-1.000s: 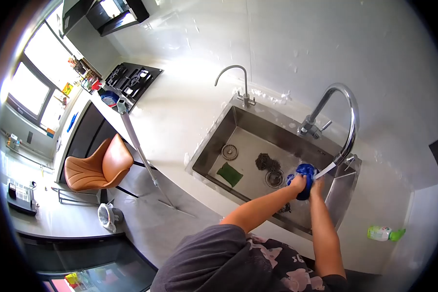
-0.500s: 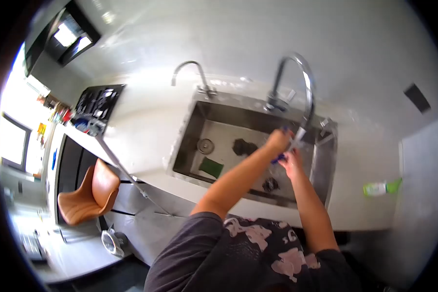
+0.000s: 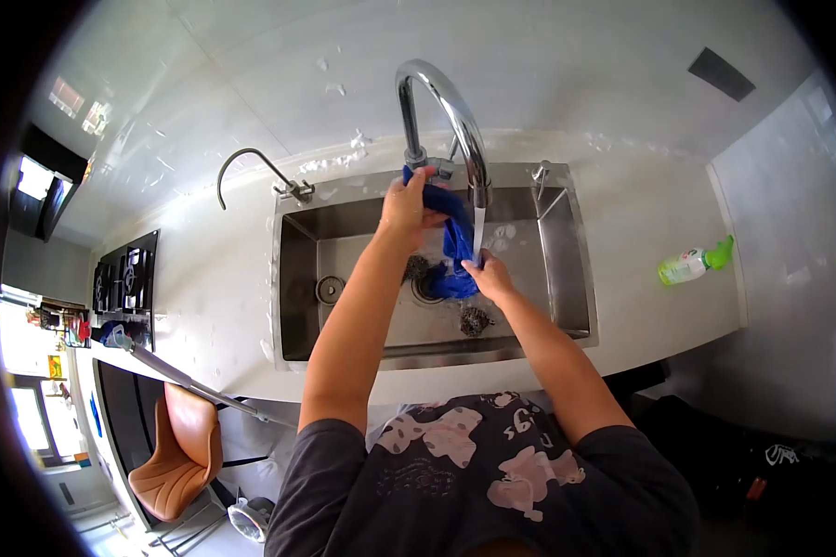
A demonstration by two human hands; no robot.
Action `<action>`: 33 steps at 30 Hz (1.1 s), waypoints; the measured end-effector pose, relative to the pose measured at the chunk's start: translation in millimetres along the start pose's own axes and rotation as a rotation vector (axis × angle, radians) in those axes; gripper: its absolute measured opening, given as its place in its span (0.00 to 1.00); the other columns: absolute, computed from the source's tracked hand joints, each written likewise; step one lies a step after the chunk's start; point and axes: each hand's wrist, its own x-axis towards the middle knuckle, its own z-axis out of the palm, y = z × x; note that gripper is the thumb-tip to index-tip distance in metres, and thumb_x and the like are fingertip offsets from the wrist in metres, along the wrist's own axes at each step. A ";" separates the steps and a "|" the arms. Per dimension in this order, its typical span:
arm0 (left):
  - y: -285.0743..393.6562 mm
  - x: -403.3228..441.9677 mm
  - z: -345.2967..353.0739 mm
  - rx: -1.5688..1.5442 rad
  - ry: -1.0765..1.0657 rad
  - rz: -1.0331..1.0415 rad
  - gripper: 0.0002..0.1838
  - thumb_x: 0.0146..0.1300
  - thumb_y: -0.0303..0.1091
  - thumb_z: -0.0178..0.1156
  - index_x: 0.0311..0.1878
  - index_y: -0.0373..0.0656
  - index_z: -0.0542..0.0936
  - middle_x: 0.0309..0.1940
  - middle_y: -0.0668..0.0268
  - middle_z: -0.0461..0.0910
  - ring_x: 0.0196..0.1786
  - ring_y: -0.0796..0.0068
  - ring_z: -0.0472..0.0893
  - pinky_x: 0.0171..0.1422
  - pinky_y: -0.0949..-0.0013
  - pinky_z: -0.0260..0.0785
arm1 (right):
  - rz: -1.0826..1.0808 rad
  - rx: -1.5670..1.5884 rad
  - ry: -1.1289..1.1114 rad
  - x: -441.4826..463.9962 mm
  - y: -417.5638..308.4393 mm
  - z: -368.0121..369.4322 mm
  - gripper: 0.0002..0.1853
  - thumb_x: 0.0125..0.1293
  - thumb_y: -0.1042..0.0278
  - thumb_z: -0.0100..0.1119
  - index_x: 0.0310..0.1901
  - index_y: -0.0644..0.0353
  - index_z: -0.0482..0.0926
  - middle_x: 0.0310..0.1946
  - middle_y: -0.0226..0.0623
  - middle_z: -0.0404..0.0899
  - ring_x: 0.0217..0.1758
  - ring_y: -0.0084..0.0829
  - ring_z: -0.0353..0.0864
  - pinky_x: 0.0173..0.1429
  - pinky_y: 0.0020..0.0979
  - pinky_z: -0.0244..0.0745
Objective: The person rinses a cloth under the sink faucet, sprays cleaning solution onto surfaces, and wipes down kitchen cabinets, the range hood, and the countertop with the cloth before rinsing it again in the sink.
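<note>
A wet-looking blue cloth (image 3: 458, 239) hangs between my two hands over the sink (image 3: 569, 278). My left hand (image 3: 403, 212) grips its upper end near the base of the tall chrome tap (image 3: 455, 104). Lower down, my right hand (image 3: 489, 277) pinches the cloth beside the stream of water (image 3: 478, 226) from the spout. The bottom of the cloth droops towards the sink floor. One steel wool scrubber (image 3: 474, 321) lies below my right hand. Another dark scrubber (image 3: 417, 267) is partly covered by the cloth and my left arm.
A thin curved tap (image 3: 251, 153) stands at the sink's left rear. The spray bottle (image 3: 685, 266) with a green top lies on the right counter. Further left are a gas hob (image 3: 125, 278) and a brown chair (image 3: 190, 427). White foam (image 3: 334, 161) spots the back counter.
My hands have moved apart, the left one up towards the tap's base, and the blue cloth now shows stretched between them. The view has turned. The green pad seen earlier is out of sight.
</note>
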 end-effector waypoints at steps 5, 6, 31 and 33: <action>-30.1 32.1 -45.9 0.086 0.142 0.131 0.19 0.63 0.39 0.52 0.55 0.45 0.67 0.41 0.65 0.74 0.35 0.72 0.78 0.37 0.67 0.73 | 0.120 0.481 -0.240 -5.0 -5.7 -27.6 0.17 0.57 0.66 0.62 0.46 0.65 0.73 0.36 0.33 0.78 0.37 0.23 0.76 0.40 0.26 0.71; -51.5 46.7 -59.1 0.071 0.144 0.130 0.22 0.62 0.40 0.54 0.58 0.46 0.65 0.44 0.65 0.73 0.40 0.71 0.77 0.41 0.67 0.73 | 0.117 0.476 -0.237 -6.6 -13.7 -32.2 0.17 0.57 0.66 0.62 0.46 0.65 0.73 0.36 0.33 0.78 0.37 0.23 0.76 0.40 0.26 0.71; -177.2 33.5 -0.3 -0.255 0.025 -0.467 0.24 0.63 0.51 0.43 0.47 0.39 0.74 0.44 0.56 0.76 0.47 0.60 0.76 0.52 0.57 0.67 | -0.005 -0.323 0.387 3.5 -55.4 -15.6 0.23 0.57 0.46 0.51 0.39 0.61 0.77 0.36 0.49 0.77 0.41 0.50 0.76 0.44 0.44 0.71; -167.1 35.6 -18.7 -0.274 -0.032 -0.599 0.25 0.64 0.52 0.38 0.50 0.43 0.72 0.49 0.55 0.75 0.51 0.57 0.74 0.56 0.55 0.64 | 0.130 -0.264 0.192 -22.9 -79.9 -13.6 0.26 0.58 0.45 0.49 0.43 0.63 0.77 0.41 0.53 0.76 0.45 0.51 0.75 0.49 0.44 0.70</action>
